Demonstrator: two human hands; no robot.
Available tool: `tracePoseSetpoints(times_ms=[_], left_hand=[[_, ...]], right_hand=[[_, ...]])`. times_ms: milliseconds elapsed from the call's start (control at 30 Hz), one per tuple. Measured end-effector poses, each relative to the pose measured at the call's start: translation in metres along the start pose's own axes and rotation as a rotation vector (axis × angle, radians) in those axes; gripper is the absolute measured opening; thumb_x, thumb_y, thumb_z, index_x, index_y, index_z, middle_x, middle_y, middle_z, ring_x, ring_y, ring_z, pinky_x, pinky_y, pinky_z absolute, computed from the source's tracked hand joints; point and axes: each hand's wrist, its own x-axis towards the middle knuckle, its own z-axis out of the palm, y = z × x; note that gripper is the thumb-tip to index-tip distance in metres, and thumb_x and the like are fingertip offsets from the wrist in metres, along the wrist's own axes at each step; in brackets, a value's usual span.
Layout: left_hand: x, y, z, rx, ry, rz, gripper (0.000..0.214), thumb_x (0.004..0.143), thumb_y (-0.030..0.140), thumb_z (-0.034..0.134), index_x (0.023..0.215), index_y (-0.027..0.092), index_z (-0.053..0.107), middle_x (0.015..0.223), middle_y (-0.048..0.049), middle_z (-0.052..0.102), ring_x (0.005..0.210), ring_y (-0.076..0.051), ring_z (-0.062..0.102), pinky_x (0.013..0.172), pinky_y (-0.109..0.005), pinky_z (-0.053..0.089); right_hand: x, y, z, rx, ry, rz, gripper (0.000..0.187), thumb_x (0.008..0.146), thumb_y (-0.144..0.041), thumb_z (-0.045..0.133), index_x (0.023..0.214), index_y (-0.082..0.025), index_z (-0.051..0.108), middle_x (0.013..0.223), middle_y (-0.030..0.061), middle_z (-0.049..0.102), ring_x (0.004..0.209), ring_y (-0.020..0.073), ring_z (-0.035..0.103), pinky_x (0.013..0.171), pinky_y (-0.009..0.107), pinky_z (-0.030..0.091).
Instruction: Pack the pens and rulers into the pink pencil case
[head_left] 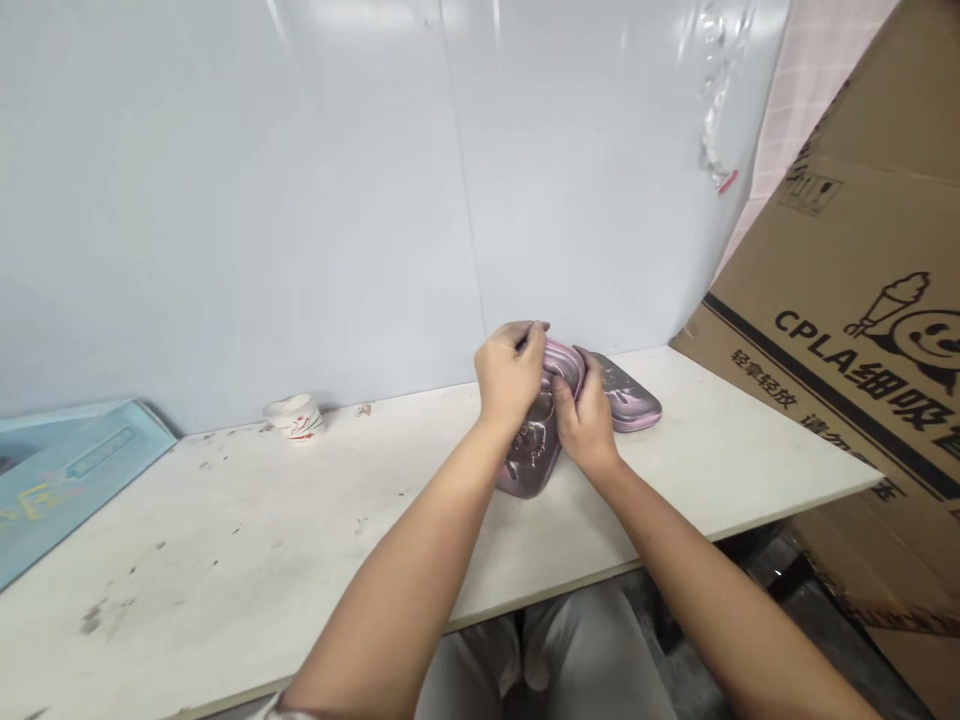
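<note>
A purple-pink case [534,462] with a printed figure lies on the white table [300,540], near the back wall. My left hand [508,378] is closed in a pinch at the case's far edge. Beside it my right hand [583,420] is closed around the case's right side. A second, flat pink-grey piece [628,398], seemingly another part of the case, lies just right of the hands. What the left fingers pinch is too small to name.
A small white paper cup [295,415] with red marks stands at the back left. A light blue flat box [60,480] lies at the far left. A large cardboard carton [862,330] leans at the table's right end. Stains dot the tabletop.
</note>
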Motion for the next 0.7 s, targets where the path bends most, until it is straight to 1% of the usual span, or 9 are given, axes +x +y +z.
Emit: tracePoseSetpoints(times_ms=[133, 233, 300, 367, 433, 533, 600, 633, 700], left_hand=[[-0.001, -0.016, -0.002, -0.269, 0.148, -0.212, 0.033, 0.081, 0.037, 0.044, 0.088, 0.015, 0.069, 0.090, -0.0046, 0.069, 0.090, -0.016, 0.062, 0.080, -0.025, 0.045], [-0.007, -0.025, -0.004, -0.453, 0.244, -0.377, 0.036, 0.080, 0.039, 0.044, 0.085, 0.012, 0.067, 0.083, -0.0051, 0.069, 0.079, -0.015, 0.063, 0.069, -0.024, 0.047], [-0.014, -0.032, -0.007, -0.477, 0.292, -0.492, 0.036, 0.079, 0.040, 0.043, 0.079, 0.011, 0.065, 0.074, -0.0044, 0.067, 0.070, -0.015, 0.061, 0.061, -0.023, 0.046], [-0.025, -0.040, -0.011, -0.415, 0.315, -0.583, 0.037, 0.080, 0.042, 0.041, 0.073, 0.011, 0.062, 0.068, -0.0035, 0.064, 0.066, -0.015, 0.060, 0.057, -0.023, 0.045], [-0.041, -0.048, -0.016, -0.317, 0.271, -0.605, 0.040, 0.084, 0.040, 0.034, 0.072, 0.013, 0.060, 0.070, -0.0043, 0.065, 0.070, -0.015, 0.060, 0.061, -0.024, 0.046], [-0.073, -0.061, -0.021, -0.173, 0.068, -0.519, 0.043, 0.090, 0.033, 0.020, 0.088, 0.016, 0.059, 0.094, -0.0081, 0.067, 0.090, -0.017, 0.061, 0.079, -0.028, 0.046], [-0.093, -0.068, -0.025, -0.107, -0.052, -0.494, 0.039, 0.090, 0.035, 0.024, 0.109, 0.015, 0.052, 0.111, -0.0113, 0.062, 0.103, -0.018, 0.057, 0.088, -0.030, 0.043], [-0.100, -0.072, -0.029, -0.090, -0.067, -0.473, 0.039, 0.089, 0.034, 0.027, 0.118, 0.015, 0.046, 0.116, -0.0117, 0.059, 0.107, -0.018, 0.055, 0.090, -0.030, 0.042], [-0.108, -0.080, -0.043, -0.062, -0.068, -0.459, 0.043, 0.089, 0.035, 0.029, 0.126, 0.016, 0.038, 0.121, -0.0112, 0.056, 0.110, -0.018, 0.053, 0.092, -0.031, 0.041]], right_hand=[[-0.005, -0.003, 0.005, 0.007, 0.006, -0.013, 0.057, 0.085, -0.050, 0.036, 0.128, -0.014, 0.030, 0.125, 0.0190, 0.048, 0.114, 0.0267, 0.048, 0.091, 0.039, 0.039], [-0.007, -0.005, 0.009, 0.005, 0.021, -0.016, 0.055, 0.085, -0.049, 0.035, 0.129, -0.015, 0.030, 0.124, 0.0191, 0.049, 0.113, 0.0269, 0.049, 0.090, 0.040, 0.039], [-0.013, -0.005, 0.012, -0.006, 0.028, -0.013, 0.055, 0.086, -0.047, 0.034, 0.129, -0.014, 0.029, 0.124, 0.0199, 0.048, 0.113, 0.0270, 0.049, 0.090, 0.040, 0.039], [-0.023, -0.002, 0.015, -0.032, 0.003, -0.011, 0.055, 0.086, -0.046, 0.033, 0.129, -0.013, 0.029, 0.123, 0.0205, 0.049, 0.113, 0.0272, 0.049, 0.090, 0.041, 0.038], [-0.036, 0.001, 0.017, -0.077, -0.060, -0.004, 0.054, 0.086, -0.046, 0.031, 0.129, -0.011, 0.031, 0.123, 0.0210, 0.049, 0.113, 0.0278, 0.048, 0.090, 0.042, 0.039], [-0.054, 0.004, 0.019, -0.142, -0.177, 0.057, 0.055, 0.087, -0.045, 0.027, 0.130, -0.011, 0.029, 0.122, 0.0219, 0.049, 0.109, 0.0290, 0.051, 0.084, 0.042, 0.042], [-0.059, 0.001, 0.022, -0.173, -0.217, 0.100, 0.055, 0.088, -0.045, 0.026, 0.130, -0.011, 0.031, 0.119, 0.0224, 0.052, 0.103, 0.0298, 0.055, 0.079, 0.042, 0.044], [-0.060, -0.002, 0.024, -0.186, -0.229, 0.111, 0.055, 0.088, -0.046, 0.026, 0.129, -0.011, 0.032, 0.116, 0.0223, 0.053, 0.100, 0.0302, 0.057, 0.076, 0.042, 0.044], [-0.059, -0.013, 0.033, -0.196, -0.255, 0.112, 0.055, 0.087, -0.048, 0.027, 0.127, -0.011, 0.035, 0.110, 0.0214, 0.058, 0.094, 0.0302, 0.059, 0.073, 0.040, 0.045]])
